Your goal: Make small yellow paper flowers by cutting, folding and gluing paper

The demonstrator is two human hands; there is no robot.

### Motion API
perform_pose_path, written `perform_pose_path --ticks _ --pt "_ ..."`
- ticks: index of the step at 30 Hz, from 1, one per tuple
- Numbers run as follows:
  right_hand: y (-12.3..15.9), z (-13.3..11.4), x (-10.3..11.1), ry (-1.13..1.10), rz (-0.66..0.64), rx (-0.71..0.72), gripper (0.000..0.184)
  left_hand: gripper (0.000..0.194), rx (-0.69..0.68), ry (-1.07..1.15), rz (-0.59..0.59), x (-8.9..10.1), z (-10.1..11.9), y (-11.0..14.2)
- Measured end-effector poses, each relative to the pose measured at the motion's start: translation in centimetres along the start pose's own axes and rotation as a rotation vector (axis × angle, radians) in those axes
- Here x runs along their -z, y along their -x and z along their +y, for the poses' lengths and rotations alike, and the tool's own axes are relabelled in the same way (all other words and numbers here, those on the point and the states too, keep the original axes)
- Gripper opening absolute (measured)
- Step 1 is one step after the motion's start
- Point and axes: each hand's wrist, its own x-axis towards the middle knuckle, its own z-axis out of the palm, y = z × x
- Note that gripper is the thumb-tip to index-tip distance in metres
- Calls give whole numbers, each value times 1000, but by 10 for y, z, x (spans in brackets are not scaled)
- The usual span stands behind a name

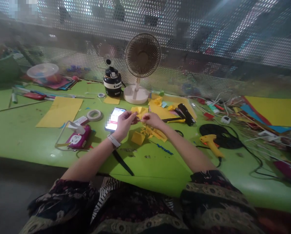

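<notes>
My left hand (126, 123), with a pale watch band at its wrist, pinches a piece of yellow paper (140, 110). Close by on the right, the fingers of my right hand (152, 120) are closed on the same paper's lower edge; the exact grip is small and partly hidden. Below both hands lie a pile of cut yellow paper strips (149, 131) and a folded yellow paper piece (138, 138). A lit phone (115, 119) lies beside my left hand. Just right of my right hand is a yellow-and-black cutter (173, 120).
A white fan (135, 94) and a dark bottle (112, 83) stand at the back. To the left are a tape roll (94, 114) and a purple power socket (80, 138). A stapler (186, 114) and a yellow glue gun (211, 145) with its cord lie right.
</notes>
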Motion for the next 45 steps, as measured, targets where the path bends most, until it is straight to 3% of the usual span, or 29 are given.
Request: perform_pose_path --ticks 5,9,21,45 --pt "24 1 -5 -898 248 -158 16 23 156 159 -49 -3 -1 7" --pt "38 -5 -18 -1216 355 -195 29 18 234 226 -60 -12 -1 18" --pt "44 -17 -41 -1270 451 -186 34 26 273 190 -44 -17 -5 26" --pt "49 -17 -42 -1340 407 -185 29 28 206 179 -99 -10 -13 23"
